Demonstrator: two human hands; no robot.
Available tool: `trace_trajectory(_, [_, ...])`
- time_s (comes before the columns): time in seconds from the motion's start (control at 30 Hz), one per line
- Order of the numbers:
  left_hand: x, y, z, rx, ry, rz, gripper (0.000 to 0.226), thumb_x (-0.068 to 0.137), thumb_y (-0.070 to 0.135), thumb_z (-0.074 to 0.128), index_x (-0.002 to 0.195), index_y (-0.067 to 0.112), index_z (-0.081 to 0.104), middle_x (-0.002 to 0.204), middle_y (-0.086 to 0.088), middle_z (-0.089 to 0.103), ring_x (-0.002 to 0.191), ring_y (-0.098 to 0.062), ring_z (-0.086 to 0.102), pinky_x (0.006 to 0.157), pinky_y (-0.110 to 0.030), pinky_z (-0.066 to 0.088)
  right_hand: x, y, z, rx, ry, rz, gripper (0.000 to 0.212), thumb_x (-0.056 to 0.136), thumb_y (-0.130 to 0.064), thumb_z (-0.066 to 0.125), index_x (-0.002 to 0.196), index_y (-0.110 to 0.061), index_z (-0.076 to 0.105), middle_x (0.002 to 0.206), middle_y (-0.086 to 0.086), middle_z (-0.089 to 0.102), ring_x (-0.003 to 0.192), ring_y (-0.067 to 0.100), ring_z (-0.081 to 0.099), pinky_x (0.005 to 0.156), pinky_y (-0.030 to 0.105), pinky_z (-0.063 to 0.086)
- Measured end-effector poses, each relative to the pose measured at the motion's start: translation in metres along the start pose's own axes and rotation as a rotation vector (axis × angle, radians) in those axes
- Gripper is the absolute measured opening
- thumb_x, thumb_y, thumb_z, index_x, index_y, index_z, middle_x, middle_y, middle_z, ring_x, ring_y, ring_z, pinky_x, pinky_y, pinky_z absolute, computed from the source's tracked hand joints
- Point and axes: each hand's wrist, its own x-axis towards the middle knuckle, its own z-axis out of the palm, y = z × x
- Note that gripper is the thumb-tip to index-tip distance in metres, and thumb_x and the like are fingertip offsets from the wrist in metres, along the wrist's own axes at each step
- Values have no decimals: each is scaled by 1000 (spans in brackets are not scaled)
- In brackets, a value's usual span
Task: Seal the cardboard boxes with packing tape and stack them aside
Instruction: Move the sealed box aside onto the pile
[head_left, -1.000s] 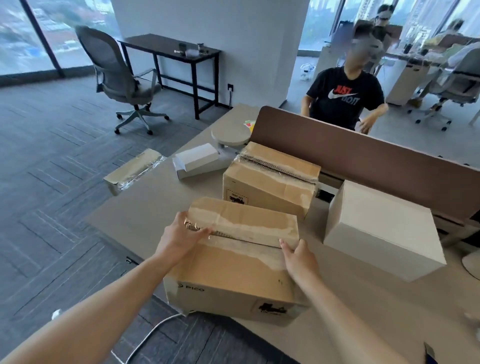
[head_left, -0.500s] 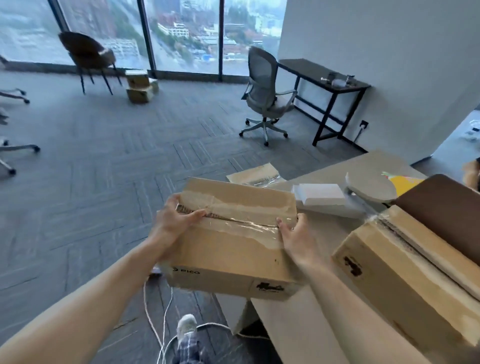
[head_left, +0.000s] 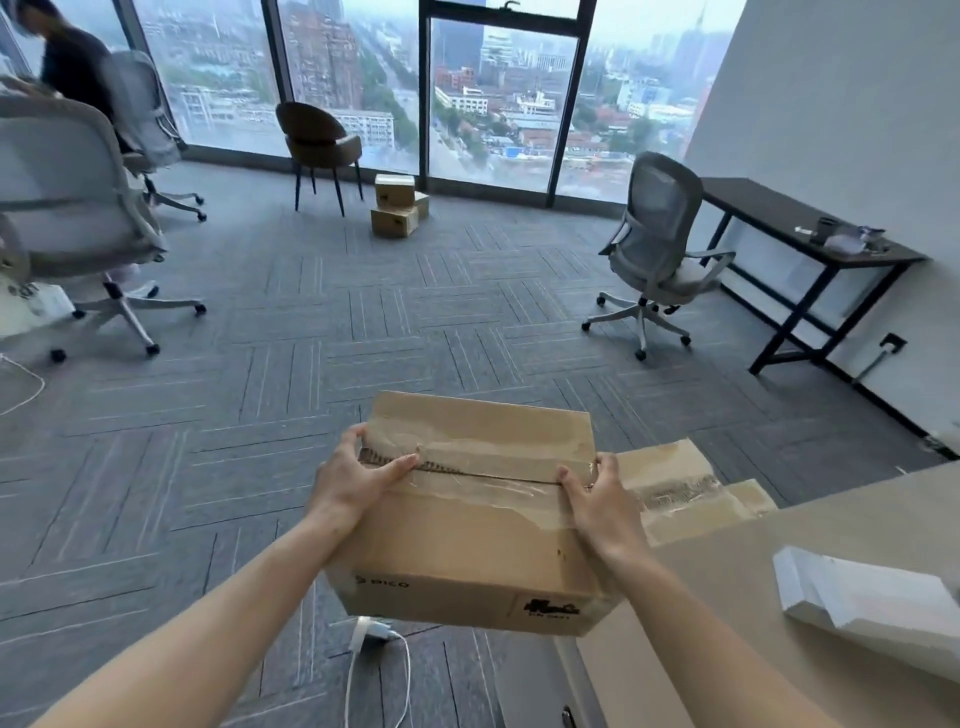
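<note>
**A:** Nearest you, what are your hands doing?

**B:** Your left hand (head_left: 358, 480) and right hand (head_left: 597, 499) each clamp an end of the taped cardboard box (head_left: 467, 519). Both grips are closed on its top edges, the left fingers (head_left: 397, 464) curled over the rough seam. The box hangs in the air off the corner of the bench (head_left: 779, 597), above the carpet and a white charger cable (head_left: 374, 654).

**A:** So which step is this?

**B:** I judge the sealing of this one finished; clear tape (head_left: 493, 483) covers the flap seam. You are carrying it to be stacked.

**A:** Where to?

**B:** Probably far across the floor, where a small stack of boxes (head_left: 397, 208) sits by the window beside a brown chair (head_left: 322, 140). You need to walk over, hold the box level and set it squarely on top.
</note>
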Motion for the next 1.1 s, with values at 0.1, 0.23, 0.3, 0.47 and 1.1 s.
trace_trajectory(0.1, [41,4,-4,-9,0,8,84,71,56,81,140,25,45,134,-7,60,120,-30,57,90,-38,46,36,-20,14,-20,-8,9,60,95,-57,48,141,-22,31,118,5,64,106,29,60,82,39,44])
trace_trajectory(0.23, [96,11,1,-20,-9,10,82,73,52,81,140,23,45,135,-6,59,120,-28,56,90,-36,45,86,-41,31,-47,-10,32,64,95,-57,48,144,-20,29,124,9,62,111,33,59,89,41,45])
trace_trajectory(0.3, [125,14,7,-27,-22,5,83,72,53,82,140,24,45,135,-4,59,120,-27,57,92,-36,45,112,-48,38,-46,-9,43,62,96,-54,48,143,-19,30,126,10,61,113,33,58,87,39,42])
trace_trajectory(0.47, [200,28,29,-16,-71,12,77,71,54,82,134,26,48,125,1,61,102,-18,55,89,-36,47,178,-62,48,-38,0,84,56,97,-49,50,139,-16,33,129,12,58,114,33,56,79,36,37])
trace_trajectory(1.1, [442,198,184,41,-412,219,96,64,62,82,143,28,41,131,-4,62,110,-25,62,96,-47,53,384,-60,-19,68,329,335,54,96,-53,48,135,-18,36,115,2,60,98,27,59,78,37,43])
